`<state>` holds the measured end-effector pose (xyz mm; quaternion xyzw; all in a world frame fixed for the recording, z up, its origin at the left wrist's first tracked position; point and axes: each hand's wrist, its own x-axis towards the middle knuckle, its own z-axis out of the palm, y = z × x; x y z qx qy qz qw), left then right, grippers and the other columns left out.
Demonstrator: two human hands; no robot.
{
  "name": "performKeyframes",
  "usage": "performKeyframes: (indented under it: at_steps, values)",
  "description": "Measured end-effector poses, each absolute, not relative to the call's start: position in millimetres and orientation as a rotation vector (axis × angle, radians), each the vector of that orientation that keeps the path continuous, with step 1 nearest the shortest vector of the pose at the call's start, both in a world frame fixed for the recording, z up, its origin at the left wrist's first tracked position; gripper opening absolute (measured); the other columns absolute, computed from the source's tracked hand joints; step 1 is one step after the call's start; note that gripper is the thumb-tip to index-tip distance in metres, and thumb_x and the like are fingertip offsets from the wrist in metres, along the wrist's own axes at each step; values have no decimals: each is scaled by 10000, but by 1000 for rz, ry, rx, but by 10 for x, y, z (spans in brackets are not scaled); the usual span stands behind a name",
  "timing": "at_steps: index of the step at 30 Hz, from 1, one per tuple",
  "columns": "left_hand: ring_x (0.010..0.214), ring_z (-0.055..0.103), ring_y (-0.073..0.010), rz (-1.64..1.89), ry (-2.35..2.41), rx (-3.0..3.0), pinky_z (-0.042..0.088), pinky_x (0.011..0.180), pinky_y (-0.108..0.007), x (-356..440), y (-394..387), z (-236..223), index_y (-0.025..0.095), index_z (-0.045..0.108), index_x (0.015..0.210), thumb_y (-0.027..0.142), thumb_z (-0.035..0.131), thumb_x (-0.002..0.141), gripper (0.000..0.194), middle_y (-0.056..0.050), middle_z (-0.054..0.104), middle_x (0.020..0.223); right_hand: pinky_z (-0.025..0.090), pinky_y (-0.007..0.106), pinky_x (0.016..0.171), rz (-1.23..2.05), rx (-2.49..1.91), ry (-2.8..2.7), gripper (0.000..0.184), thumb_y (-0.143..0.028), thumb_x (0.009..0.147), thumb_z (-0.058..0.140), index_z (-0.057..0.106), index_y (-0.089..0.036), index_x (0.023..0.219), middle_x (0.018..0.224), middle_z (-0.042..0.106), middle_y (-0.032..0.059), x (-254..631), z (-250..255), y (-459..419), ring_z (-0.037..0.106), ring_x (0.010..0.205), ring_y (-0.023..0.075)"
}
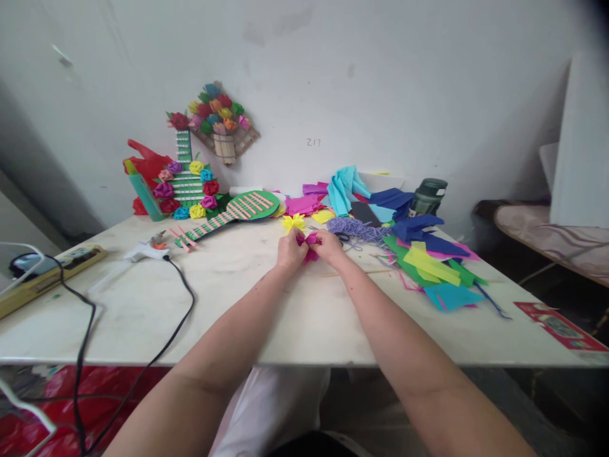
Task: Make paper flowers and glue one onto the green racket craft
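Over the middle of the table, my left hand (291, 250) and my right hand (328, 246) meet around a piece of magenta crepe paper (311, 255). The fingers of both hands are closed on it, and part of it sticks out below and between them. Just beyond my left hand lies a yellow paper flower (294, 222). Behind my right hand are dark-handled scissors (341, 237), partly hidden, beside a heap of purple yarn (356, 230). A thin stick (354, 273) lies near my right wrist.
A white glue gun (150, 251) with a black cord lies on the left, near a power strip (78, 259). Flower-covered guitar-shaped crafts (188, 184) stand at the back left. Coloured paper (431, 263) is piled on the right, with a dark jar (428, 197) behind.
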<state>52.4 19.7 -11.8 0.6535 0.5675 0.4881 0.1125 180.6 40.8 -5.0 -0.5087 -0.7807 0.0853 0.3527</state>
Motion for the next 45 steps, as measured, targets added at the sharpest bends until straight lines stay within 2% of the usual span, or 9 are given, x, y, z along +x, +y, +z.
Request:
performKeyframes:
  at_steps: [7, 13, 23, 31, 37, 45]
  values:
    - [644, 559, -127, 1538, 1633, 1748, 434, 650, -234, 480, 247, -112, 191, 521, 746, 152, 557, 620, 138, 18, 597, 669, 346, 413, 938, -61, -1274, -1978, 180, -152, 765, 507, 675, -146, 826, 1092, 631, 136, 1673, -43, 261, 530, 1042, 261]
    - [629, 554, -125, 1533, 1614, 1748, 424, 631, -232, 467, 253, -120, 187, 521, 729, 139, 558, 605, 138, 20, 594, 652, 391, 396, 925, 40, -1262, -1934, 147, -131, 714, 555, 667, -186, 791, 1182, 600, 80, 1694, -127, 354, 540, 1056, 244]
    - [628, 548, -112, 1486, 1539, 1793, 435, 638, -226, 488, 209, -78, 178, 518, 719, 136, 566, 641, 101, 19, 587, 659, 419, 406, 929, 122, -1126, -1981, 50, -152, 675, 601, 638, -185, 681, 1171, 612, 77, 1836, -88, 448, 565, 1050, 242]
    - [621, 536, -104, 1478, 1481, 1839, 437, 635, -222, 483, 201, -74, 177, 521, 716, 138, 565, 649, 90, 22, 571, 650, 434, 381, 923, 183, -1048, -1970, 126, -118, 635, 586, 634, -187, 728, 1134, 606, 92, 1888, -119, 486, 559, 1065, 232]
    - [600, 528, -108, 1486, 1461, 1816, 430, 611, -224, 486, 214, -91, 175, 519, 704, 101, 561, 603, 132, 25, 560, 633, 443, 360, 916, 218, -999, -2008, 91, -129, 624, 589, 631, -191, 678, 1098, 611, 81, 1927, -99, 468, 572, 1037, 219]
    - [606, 522, -106, 1411, 1431, 1856, 431, 622, -226, 472, 214, -88, 174, 534, 693, 95, 545, 593, 128, 26, 559, 634, 426, 371, 943, 205, -971, -2095, 133, -129, 621, 602, 663, -190, 722, 1163, 595, 81, 1979, -90, 482, 556, 1084, 231]
